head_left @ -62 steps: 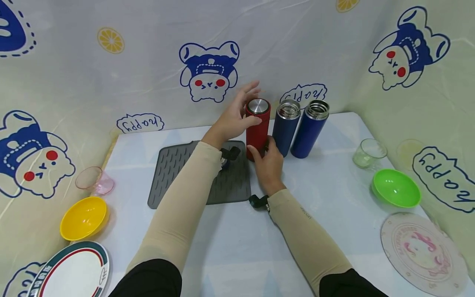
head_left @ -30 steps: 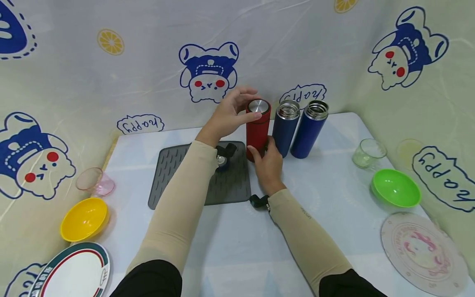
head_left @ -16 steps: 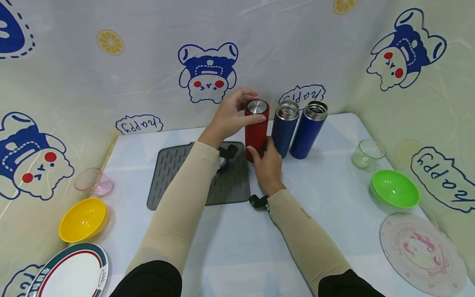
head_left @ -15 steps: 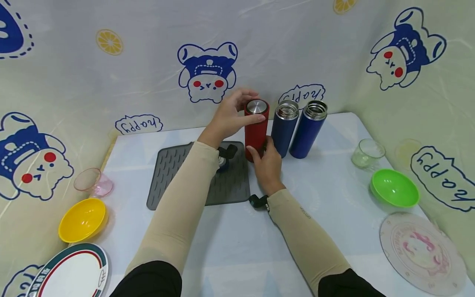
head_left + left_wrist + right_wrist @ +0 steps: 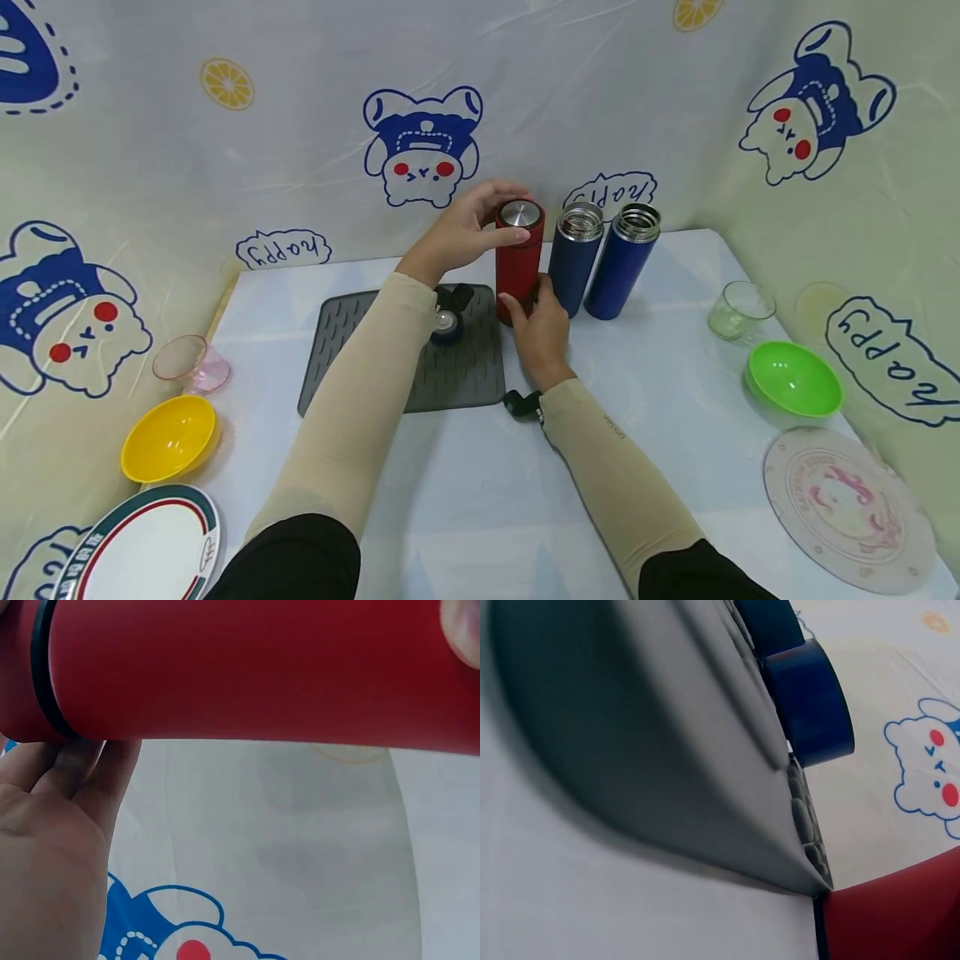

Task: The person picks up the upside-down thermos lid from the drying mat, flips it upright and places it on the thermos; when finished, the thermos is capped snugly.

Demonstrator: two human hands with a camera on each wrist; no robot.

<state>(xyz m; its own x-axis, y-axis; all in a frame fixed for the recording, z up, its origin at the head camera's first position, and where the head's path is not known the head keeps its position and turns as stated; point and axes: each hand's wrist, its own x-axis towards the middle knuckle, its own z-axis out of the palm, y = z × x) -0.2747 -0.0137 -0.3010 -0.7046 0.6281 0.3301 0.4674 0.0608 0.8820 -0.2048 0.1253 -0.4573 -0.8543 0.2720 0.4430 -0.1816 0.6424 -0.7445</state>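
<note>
A red thermos [image 5: 517, 271] stands upright at the right edge of the grey mat, its lid [image 5: 521, 214] with a silver top on its neck. My left hand [image 5: 461, 233] holds the lid, thumb across the front and fingers round the back. In the left wrist view a black ring [image 5: 46, 667] marks the seam between lid and body. My right hand [image 5: 542, 333] grips the thermos low near its base. Two blue bottles [image 5: 576, 262] [image 5: 624, 262] stand with open steel mouths just to the right.
On the grey ribbed mat [image 5: 465, 379] lie blue bottle caps [image 5: 810, 705], partly hidden by my left wrist in the head view. A pink glass [image 5: 210, 371], yellow bowl [image 5: 171, 439] and plate [image 5: 150, 550] line the left; a green glass [image 5: 738, 310], green bowl [image 5: 795, 379] and pink-patterned plate [image 5: 847, 508] the right.
My left hand's fingers, more stretched out above the lid earlier, have come down round it, and the thumb has shifted back and forth along its front. My right hand stays on the thermos base.
</note>
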